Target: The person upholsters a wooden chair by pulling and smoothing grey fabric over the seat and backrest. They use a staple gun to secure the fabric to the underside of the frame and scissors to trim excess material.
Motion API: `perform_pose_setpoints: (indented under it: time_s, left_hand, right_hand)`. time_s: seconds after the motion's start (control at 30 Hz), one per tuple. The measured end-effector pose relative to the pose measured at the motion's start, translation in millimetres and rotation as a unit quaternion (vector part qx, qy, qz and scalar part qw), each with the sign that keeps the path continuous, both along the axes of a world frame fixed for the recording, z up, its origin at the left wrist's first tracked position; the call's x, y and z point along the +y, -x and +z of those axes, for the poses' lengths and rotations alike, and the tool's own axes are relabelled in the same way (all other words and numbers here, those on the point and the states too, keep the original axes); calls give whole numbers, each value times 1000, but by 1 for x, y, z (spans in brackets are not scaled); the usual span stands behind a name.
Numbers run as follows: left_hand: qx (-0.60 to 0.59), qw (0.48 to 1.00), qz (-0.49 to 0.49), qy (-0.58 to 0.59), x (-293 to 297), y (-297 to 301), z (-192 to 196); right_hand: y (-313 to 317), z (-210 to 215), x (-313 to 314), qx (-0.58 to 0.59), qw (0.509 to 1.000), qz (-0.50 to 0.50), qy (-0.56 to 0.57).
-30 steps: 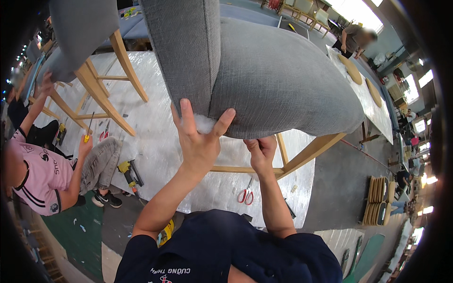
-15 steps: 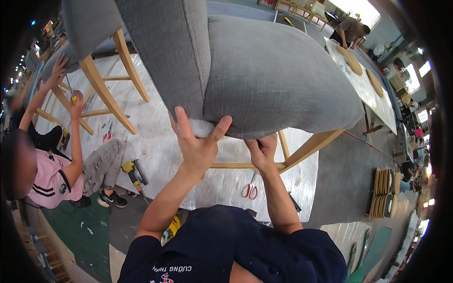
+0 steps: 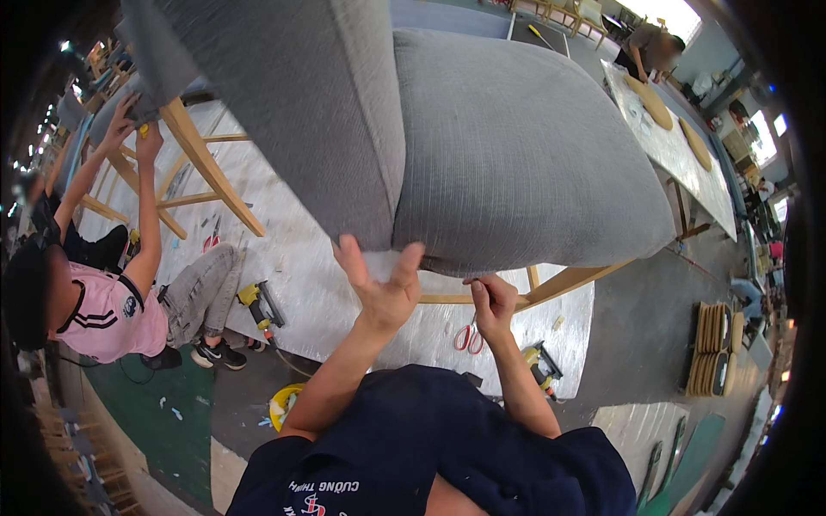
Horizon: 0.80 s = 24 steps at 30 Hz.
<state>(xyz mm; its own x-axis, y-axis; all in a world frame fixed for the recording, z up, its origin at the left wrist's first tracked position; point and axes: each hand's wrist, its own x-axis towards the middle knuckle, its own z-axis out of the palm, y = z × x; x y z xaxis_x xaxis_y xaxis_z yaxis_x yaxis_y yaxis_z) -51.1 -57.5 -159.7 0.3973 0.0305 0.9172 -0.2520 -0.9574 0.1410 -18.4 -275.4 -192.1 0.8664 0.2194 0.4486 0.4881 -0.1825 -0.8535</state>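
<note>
A grey upholstered chair (image 3: 525,146) with pale wooden legs stands tilted on a wrapped table in front of me. My left hand (image 3: 385,297) is at the lower corner where backrest (image 3: 310,129) and seat meet. Its thumb and forefinger are spread against the grey cloth, with white padding (image 3: 381,263) showing between them; its other fingers are hidden. Just below the seat's lower edge, my right hand (image 3: 495,305) is closed in a pinch. A thin dark bit shows at its fingertips, too small to name. Red-handled scissors (image 3: 469,338) lie beside it.
Nail guns lie on the table left (image 3: 260,308) and right (image 3: 542,365) of me. A yellow bucket (image 3: 284,404) stands below my left forearm. At left, a co-worker in a pink shirt (image 3: 112,310) works on another chair (image 3: 202,159). Cushion pieces (image 3: 650,103) lie on a far table.
My right hand has come down a little from the seat's edge, still pinched. My left hand's fingers remain at the corner. The co-worker's lower hand has risen toward the other chair's seat.
</note>
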Motion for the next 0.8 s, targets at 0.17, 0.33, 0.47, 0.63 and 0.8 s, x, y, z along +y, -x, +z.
perform_pose_setpoints:
  time_s: [0.17,0.33,0.47,0.63,0.8]
  left_hand:
    - [-63,997,36,24,-26,15,-33]
    - [18,999,32,-35,-41,54,-31]
    - [108,991,-48,67,-5,101,-42]
    - [453,859,97,219,63,262,-97]
    - [681,716,67,139,83,310,-104]
  right_hand:
    - [55,-37,-52,154,985,-27,75]
    - [96,-145,-117,284,932,-49,219]
    - [130,-264,-189,316,897,-32,308]
    - [134,-259,-270,459,850,-35,255]
    - [83,-250,-299,150,828,-341,420]
